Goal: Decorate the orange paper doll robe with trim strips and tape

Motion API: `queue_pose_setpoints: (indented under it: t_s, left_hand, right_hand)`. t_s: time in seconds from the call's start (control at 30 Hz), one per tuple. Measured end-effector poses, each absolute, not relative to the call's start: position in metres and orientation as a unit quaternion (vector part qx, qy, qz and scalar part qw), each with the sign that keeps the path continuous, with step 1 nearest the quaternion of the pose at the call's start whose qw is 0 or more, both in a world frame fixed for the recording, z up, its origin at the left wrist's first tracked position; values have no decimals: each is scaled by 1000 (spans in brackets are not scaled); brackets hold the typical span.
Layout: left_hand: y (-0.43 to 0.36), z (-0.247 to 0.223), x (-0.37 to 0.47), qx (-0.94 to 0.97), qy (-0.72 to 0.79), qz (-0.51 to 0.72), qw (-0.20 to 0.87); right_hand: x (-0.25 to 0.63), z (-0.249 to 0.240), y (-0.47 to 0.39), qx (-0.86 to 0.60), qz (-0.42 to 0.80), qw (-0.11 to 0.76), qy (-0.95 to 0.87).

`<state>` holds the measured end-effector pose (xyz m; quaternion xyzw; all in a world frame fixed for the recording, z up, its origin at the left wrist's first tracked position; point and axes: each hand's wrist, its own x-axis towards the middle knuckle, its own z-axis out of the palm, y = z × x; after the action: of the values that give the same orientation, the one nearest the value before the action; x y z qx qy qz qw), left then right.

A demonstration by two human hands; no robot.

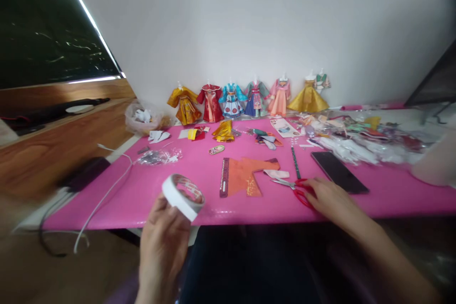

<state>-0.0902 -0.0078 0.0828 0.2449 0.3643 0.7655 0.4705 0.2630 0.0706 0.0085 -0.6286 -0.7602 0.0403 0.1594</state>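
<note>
My left hand (164, 235) holds up a roll of white tape (179, 199) over the table's front edge, fingers closed round its lower side. On the right, my right hand (320, 195) is at the red handles of a pair of scissors (301, 190), its fingers bent over them. The scissor blades point left and lie slightly apart on the pink tabletop. Left of them lies a flat orange doll garment piece (240, 175) with a dark patterned band. A pale fabric scrap (279, 174) touches the garment's right side.
Several dressed doll forms (232, 99) stand along the wall. A black phone (338, 173) lies beyond my right hand, near plastic packets (356, 145). A dark patterned strip (295, 161) lies above the scissors. A white cable (107, 185) crosses the left side, near a plastic bag (140, 118).
</note>
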Motion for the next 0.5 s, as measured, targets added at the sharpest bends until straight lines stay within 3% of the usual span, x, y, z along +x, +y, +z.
queue_pose_setpoints:
  t_s: [0.37, 0.5]
  left_hand:
    - [-14, 53, -51, 357, 369, 675, 529]
    - [-15, 49, -50, 368, 357, 673, 533]
  right_hand:
    - [273, 10, 62, -619, -18, 109, -777]
    - [276, 30, 49, -618, 10, 157, -770]
